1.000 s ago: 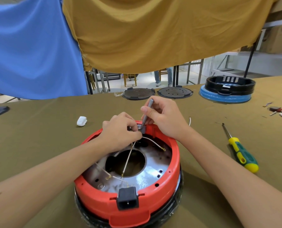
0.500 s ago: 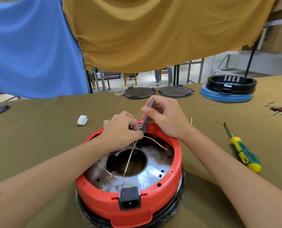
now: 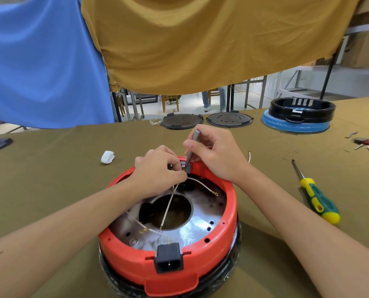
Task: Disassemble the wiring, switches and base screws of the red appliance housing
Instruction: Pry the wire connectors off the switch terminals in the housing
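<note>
At right on the olive worktop (image 3: 50, 179) lies a yellow-green screwdriver (image 3: 316, 200); 2 dark round lids (image 3: 206, 120) sit upper centre, a white lump (image 3: 107, 157) at left.

There is one view only, taken from a wide-angle camera on the person's head, looking forward and steeply down over both forearms. It sits close above the red housing (image 3: 202, 250), which fills the lower centre. Beyond the housing the table (image 3: 50, 179) stretches away, and past its far edge hang a blue cloth (image 3: 41, 61) and a mustard cloth (image 3: 200, 39). Straight lines bow towards the frame edges.
</note>
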The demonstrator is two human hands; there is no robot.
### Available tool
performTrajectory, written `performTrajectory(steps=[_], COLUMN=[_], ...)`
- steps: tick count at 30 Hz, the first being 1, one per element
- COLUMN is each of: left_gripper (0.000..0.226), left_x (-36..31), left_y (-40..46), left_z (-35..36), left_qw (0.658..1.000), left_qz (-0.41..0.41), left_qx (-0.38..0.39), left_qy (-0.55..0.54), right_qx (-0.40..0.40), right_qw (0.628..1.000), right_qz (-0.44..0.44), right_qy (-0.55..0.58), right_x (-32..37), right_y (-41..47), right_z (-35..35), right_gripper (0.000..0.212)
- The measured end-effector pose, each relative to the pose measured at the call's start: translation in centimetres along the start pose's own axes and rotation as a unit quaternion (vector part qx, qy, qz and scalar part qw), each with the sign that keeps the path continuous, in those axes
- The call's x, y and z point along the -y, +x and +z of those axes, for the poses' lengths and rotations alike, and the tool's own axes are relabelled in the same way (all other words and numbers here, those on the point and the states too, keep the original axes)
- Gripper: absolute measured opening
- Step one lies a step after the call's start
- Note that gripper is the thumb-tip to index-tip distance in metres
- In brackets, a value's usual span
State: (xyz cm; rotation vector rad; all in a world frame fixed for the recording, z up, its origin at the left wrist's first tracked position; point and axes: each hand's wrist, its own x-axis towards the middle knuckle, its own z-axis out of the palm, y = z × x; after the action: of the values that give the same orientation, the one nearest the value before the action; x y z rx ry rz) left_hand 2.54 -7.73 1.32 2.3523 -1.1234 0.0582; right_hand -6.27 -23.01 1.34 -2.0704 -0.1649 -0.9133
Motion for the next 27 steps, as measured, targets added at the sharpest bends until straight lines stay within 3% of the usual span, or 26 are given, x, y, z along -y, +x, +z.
performTrajectory(steps=[18,27], left_gripper=[0.024,0.023], left_x=[-0.11,-0.12], left_y=[-0.22,-0.22], left_z=[-0.12,-0.10], left_qw=[1.000,1.000], left_qz=[-0.001,0.001], left_qx=[0.004,0.007], left_qy=[0.003,0.012], right_qx=[0.009,0.006], right_qw=[0.996,0.999], right_qz=[0.064,0.032], right_qy=[0.069,0.038], right_x=[-0.51,-0.40], right_y=[0.48,0.13], right_z=[0.20,0.08], right_gripper=[0.019,0.015])
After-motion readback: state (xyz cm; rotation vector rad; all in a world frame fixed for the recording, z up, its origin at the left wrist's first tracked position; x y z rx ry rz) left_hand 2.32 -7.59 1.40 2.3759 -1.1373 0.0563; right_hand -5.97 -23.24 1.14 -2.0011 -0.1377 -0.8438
